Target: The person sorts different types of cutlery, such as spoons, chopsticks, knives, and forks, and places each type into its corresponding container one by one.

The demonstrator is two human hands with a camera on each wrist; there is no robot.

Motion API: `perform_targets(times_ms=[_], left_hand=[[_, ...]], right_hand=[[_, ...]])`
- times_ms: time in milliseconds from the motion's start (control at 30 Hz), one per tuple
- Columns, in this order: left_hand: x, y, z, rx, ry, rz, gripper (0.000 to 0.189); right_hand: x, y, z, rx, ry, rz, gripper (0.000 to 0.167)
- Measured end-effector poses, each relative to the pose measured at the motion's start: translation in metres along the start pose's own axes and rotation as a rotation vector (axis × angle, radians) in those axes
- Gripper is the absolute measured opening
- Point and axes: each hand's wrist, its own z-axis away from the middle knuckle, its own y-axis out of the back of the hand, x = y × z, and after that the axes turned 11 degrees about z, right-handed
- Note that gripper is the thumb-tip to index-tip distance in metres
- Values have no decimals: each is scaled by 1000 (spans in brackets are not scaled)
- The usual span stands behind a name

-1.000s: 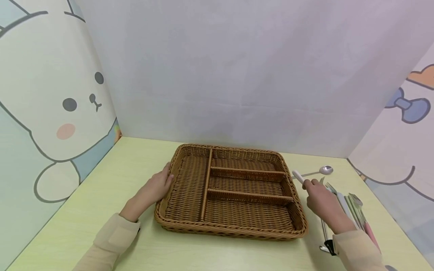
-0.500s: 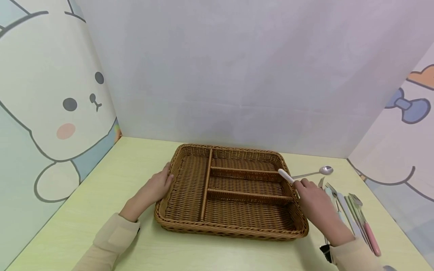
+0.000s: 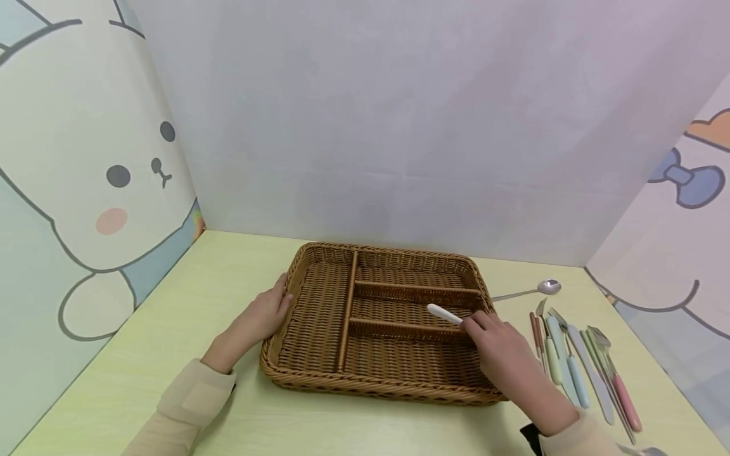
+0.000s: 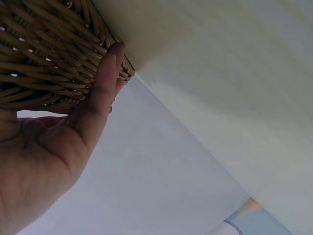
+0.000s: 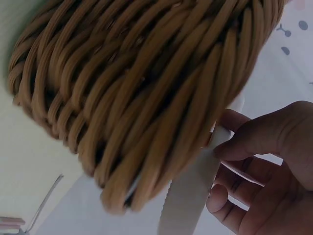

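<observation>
A brown wicker cutlery tray (image 3: 388,383) with one long compartment on the left and three on the right lies on the table. My left hand (image 3: 263,316) grips its left rim, thumb over the edge, fingers along the outer wall (image 4: 54,63). Over the tray's right side, my right hand (image 3: 504,354) pinches a table knife (image 3: 445,313) with a white handle pointing left above the middle right compartment. The right wrist view shows the knife's serrated blade (image 5: 188,196) beside the thumb and the tray's woven wall (image 5: 142,93); in the head view the hand hides that blade.
Right of the tray lie several knives and forks, among them a pink-handled fork (image 3: 624,399), a blue-handled fork (image 3: 577,380) and a green-handled piece (image 3: 553,364). A long-handled spoon (image 3: 549,287) lies behind them. Walls stand at the back and both sides.
My right hand has carried the knife leftward from beside the tray to over its right compartments, uncovering more cutlery on the table. The left hand and tray have stayed in place.
</observation>
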Motion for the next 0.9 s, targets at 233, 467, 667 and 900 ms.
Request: perform_targets(times_ms=[233,467,667,900], left_hand=[[0,0,0,1,4,-7,54],[1,0,0,4,4,-5,54],[0,0,0,11,1,-7,53],[1,0,0,7,3,-5,54]], right_hand=[[-16,0,-1,-17,56,-12,34],[-28,1,-2,-122,116,-43,43],[-34,-3,-4,-220,170,-88,41],[-36,-12,-5,-297,223,-202,33]])
